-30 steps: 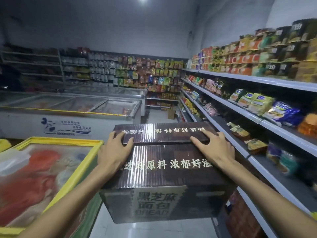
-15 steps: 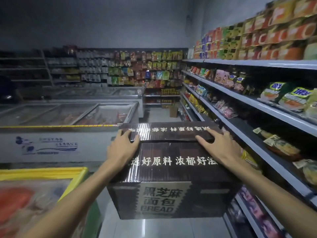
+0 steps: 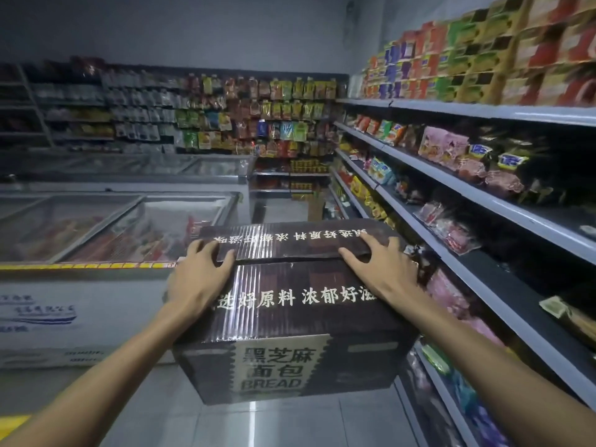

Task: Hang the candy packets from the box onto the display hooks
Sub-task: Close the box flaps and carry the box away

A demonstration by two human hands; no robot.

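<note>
A dark brown cardboard box (image 3: 290,321) printed with "BREAD" floats in front of me at waist height, its top flaps closed. My left hand (image 3: 198,279) lies on the top near the left edge, fingers spread up to the far flap. On the right side of the top, my right hand (image 3: 379,266) rests the same way, its fingers spread flat over the flap seam. The box's contents are hidden. Colourful packets hang in rows on display hooks (image 3: 274,124) on the far wall, straight down the aisle.
Grey shelves (image 3: 467,195) stocked with snack bags line the right side, close to the box. Glass-topped chest freezers (image 3: 129,227) run along the left. A tiled floor aisle (image 3: 277,208) leads ahead, with a small carton (image 3: 315,208) standing at its far end.
I have moved forward down the aisle with the box; the yellow-rimmed freezer has slid out of view at the left, and the far wall is closer. Both hands stay on the box top.
</note>
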